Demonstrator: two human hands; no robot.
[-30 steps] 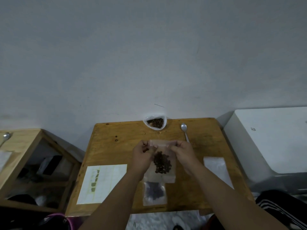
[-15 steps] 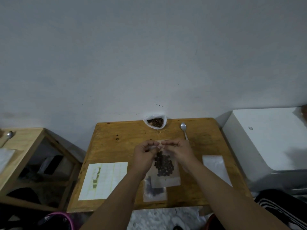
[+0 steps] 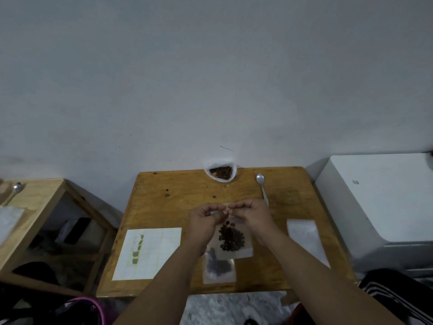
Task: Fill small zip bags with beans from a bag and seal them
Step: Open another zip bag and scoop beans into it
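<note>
Fingertips point(image 3: 224, 211) of left hand point(image 3: 204, 221), right hand point(image 3: 253, 214) pinched on zip bag point(image 3: 244, 250) top | sealing underway prob | next: strip to be pressed fully shut

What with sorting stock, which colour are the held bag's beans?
Dark brown beans, seen in the head view.

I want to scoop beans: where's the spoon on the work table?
In the head view the spoon lies on the wooden table, far side, right of the bean bag and just beyond the right hand.
</note>
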